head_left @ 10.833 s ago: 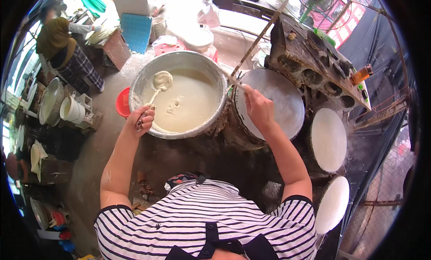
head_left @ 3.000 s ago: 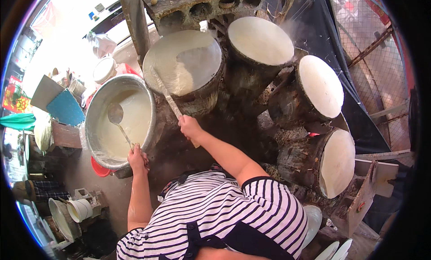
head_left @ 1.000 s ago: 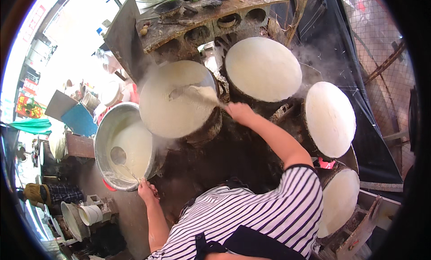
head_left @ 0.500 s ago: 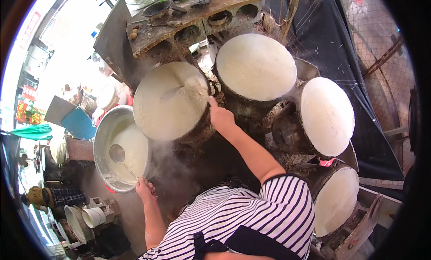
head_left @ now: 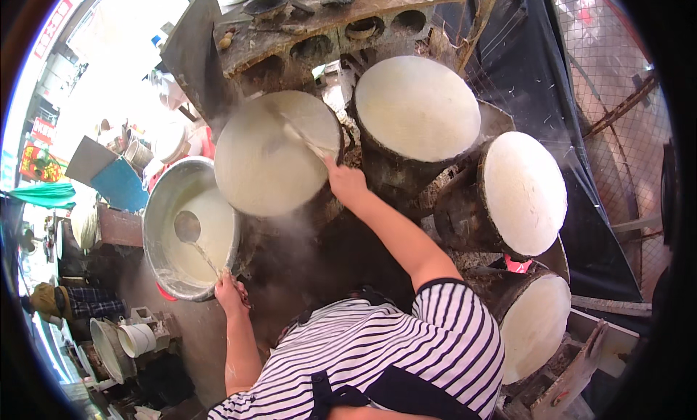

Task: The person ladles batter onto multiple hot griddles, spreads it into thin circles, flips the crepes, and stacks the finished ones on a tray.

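Steel basin [head_left: 161,224] of white batter sits just left of the steaming drum [head_left: 272,162]. White cloth drums stand right of it, one nearer [head_left: 416,106], one farther [head_left: 524,191]. Our right hand [head_left: 347,184] grips a stick [head_left: 298,133] laid across the drum; our left hand [head_left: 231,293] is closed on the ladle [head_left: 190,231] in the basin.

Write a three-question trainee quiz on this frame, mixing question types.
1. True or false: the right hand holds a thin stick over a steaming cloth-topped pot.
2. What does the left hand grip? A) a cup B) a ladle handle C) a cloth
3. What fills the metal basin?

Key: 1 true. 2 B. 3 pale, milky batter.
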`<act>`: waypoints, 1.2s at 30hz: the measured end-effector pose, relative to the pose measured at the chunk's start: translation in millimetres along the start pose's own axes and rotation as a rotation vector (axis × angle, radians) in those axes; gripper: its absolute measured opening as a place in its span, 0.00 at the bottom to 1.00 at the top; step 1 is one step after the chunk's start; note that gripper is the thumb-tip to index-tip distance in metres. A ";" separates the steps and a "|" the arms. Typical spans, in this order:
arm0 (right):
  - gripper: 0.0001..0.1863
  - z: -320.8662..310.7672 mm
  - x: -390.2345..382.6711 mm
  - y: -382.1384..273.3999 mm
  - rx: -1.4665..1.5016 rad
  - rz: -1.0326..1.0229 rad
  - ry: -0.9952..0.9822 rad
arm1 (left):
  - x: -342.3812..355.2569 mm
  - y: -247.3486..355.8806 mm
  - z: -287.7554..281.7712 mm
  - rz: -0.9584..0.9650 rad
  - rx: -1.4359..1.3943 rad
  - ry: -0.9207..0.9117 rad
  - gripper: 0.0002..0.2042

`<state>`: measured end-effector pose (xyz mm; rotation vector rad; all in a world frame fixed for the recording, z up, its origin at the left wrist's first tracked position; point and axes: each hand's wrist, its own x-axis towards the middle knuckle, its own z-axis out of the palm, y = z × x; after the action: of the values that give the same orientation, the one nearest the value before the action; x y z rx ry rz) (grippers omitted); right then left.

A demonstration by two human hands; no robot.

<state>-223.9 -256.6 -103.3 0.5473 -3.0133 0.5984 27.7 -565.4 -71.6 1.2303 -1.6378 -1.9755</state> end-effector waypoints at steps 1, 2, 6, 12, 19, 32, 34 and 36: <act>0.25 -6.6 9.5 -4.4 -0.034 -0.066 -0.011 | 2.2 -1.5 -3.5 -0.008 0.000 -0.011 0.10; 0.25 -12.8 10.2 -6.1 -0.020 -0.042 -0.007 | 1.0 2.9 -4.3 -0.004 -0.006 -0.003 0.10; 0.28 -22.5 -23.9 0.8 0.036 0.128 -0.039 | -8.2 14.9 7.8 -0.006 -0.002 0.010 0.10; 0.25 -7.2 -5.8 -19.8 -0.010 -0.065 -0.053 | -1.8 23.5 7.7 0.021 0.056 -0.094 0.11; 0.28 -9.7 2.4 -40.9 0.056 -0.075 -0.080 | 5.4 62.8 82.8 0.201 0.295 -0.204 0.08; 0.26 62.6 -108.7 -180.3 1.604 0.597 -0.093 | 55.3 47.5 134.4 0.606 0.906 -0.455 0.11; 0.25 63.7 -97.6 -199.7 1.720 0.546 -0.129 | 43.3 44.3 130.6 0.251 0.503 -0.481 0.11; 0.24 67.6 -89.6 -198.8 1.742 0.468 -0.100 | 8.4 82.7 130.3 -0.294 0.091 -0.533 0.09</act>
<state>-68.5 -424.0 -100.9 -0.2598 -1.7778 3.0729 -99.2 -511.3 -1.9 1.0833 -1.8845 -2.6105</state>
